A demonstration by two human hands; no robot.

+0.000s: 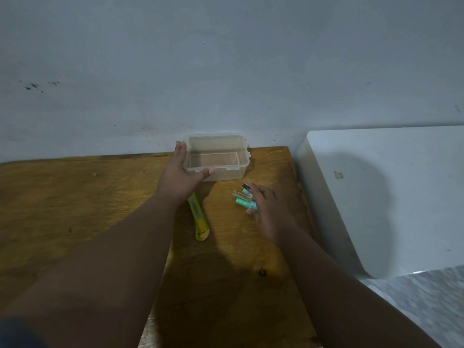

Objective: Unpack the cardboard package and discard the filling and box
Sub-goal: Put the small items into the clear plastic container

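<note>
Your left hand (182, 172) grips the clear rectangular plastic tub (233, 173) at the brown wooden desk's (75, 192) far edge, steadying it. Your right hand (266, 204) clasps small teal-and-gold tubes (242, 201), evidently for loading. No cardboard package visible.

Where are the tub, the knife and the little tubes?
Tub (234, 174), head view, front wall.
Knife (199, 217), head view, middle of handle.
Tubes (243, 202), head view, green tube's body.
</note>
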